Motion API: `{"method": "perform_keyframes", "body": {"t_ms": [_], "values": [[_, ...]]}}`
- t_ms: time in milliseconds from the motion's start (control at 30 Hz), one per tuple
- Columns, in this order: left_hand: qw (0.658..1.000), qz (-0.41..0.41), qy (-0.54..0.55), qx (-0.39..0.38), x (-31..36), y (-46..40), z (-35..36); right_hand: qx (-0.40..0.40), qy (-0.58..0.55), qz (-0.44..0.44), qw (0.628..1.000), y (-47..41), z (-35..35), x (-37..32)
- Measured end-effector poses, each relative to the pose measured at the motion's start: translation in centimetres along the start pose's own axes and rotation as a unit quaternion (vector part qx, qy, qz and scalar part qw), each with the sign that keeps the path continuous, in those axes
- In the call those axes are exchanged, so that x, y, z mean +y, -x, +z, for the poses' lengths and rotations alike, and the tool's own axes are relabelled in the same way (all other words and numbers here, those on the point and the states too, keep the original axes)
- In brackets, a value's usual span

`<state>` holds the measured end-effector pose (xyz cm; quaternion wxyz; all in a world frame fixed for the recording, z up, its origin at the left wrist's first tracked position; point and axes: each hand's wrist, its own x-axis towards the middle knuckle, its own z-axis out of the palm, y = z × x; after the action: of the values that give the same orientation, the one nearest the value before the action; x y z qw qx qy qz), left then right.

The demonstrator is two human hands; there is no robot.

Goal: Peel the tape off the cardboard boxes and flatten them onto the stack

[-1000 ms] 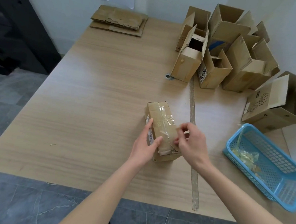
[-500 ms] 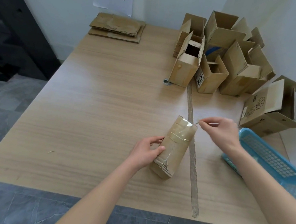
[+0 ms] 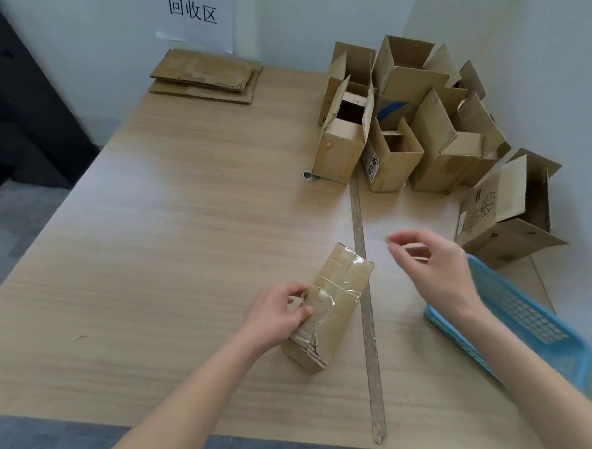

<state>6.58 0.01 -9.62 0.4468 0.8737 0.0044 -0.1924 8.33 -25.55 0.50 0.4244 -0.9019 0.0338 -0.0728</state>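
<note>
A small cardboard box [image 3: 338,315] wrapped in clear tape lies on the wooden table [image 3: 184,235], its far end tilted to the right. My left hand [image 3: 279,314] grips its left side, fingers curled onto the taped top. My right hand [image 3: 433,262] hovers to the right of the box and apart from it, thumb and fingers pinched on a thin, blurred bit of clear tape [image 3: 411,247]. The stack of flattened cardboard [image 3: 206,77] lies at the table's far edge under a paper sign.
Several open cardboard boxes [image 3: 395,133] crowd the far right corner, with one more [image 3: 504,214] by the wall. A blue plastic basket [image 3: 529,322] sits right of my right arm. A long strip [image 3: 368,317] runs down the table beside the box. A small grey ring [image 3: 309,175] lies mid-table.
My right hand has pulled away from the box to the right and upward, still pinching. The box has swung its far end to the right under my left hand's grip.
</note>
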Motion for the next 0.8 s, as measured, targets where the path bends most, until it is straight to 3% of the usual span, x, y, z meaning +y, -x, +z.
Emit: {"method": "perform_keyframes", "body": {"t_ms": [100, 167, 333, 667, 800], "values": [[1.000, -0.002, 0.015, -0.012, 0.1, -0.2, -0.1, -0.168, 0.088, -0.094, 0.977, 2.3, 4.0, -0.6], [0.999, 0.001, 0.029, -0.019, 0.0, -0.4, -0.1, -0.226, 0.197, -0.111, 0.948, 3.3, 6.2, 0.3], [0.998, 0.005, 0.056, -0.007, -0.4, -0.8, -0.1, -0.089, 0.159, -0.086, 0.979, 4.0, 8.3, 2.0], [0.999, 0.013, 0.050, -0.012, 0.4, -0.7, -0.3, -0.075, 0.088, 0.002, 0.993, 2.3, 7.8, 1.9], [0.999, 0.035, -0.029, 0.027, 0.8, -0.6, -0.4, -0.076, 0.108, 0.010, 0.991, 1.8, 7.4, 1.9]]}}
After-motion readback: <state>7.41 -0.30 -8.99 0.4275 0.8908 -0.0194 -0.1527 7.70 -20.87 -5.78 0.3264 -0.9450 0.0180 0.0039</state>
